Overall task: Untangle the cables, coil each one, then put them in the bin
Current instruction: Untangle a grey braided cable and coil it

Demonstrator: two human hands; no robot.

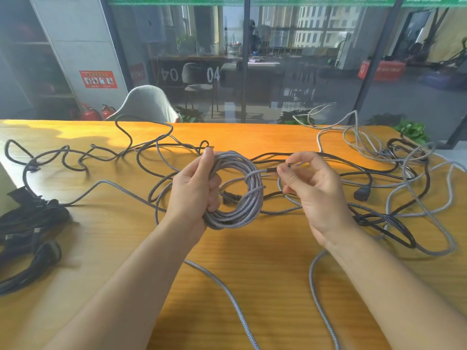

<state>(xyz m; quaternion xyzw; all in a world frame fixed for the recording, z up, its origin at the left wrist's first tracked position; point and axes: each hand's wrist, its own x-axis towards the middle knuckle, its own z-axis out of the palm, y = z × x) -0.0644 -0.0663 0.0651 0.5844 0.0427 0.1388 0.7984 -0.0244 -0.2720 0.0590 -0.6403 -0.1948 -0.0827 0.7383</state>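
Note:
A coil of grey braided cable is held above the middle of the wooden table. My left hand grips the coil's left side, fingers curled through the loops. To the right of the coil, my right hand pinches that cable's plug end between thumb and fingertips; the end wraps across the coil. Loose dark cables sprawl over the table's left and back. A tangle of grey and black cables lies at the right. No bin is in view.
Black cables sit bundled at the table's left edge. Two grey cable runs trail off the near edge between and beside my forearms. A pale chair stands behind the table, with a glass wall beyond it.

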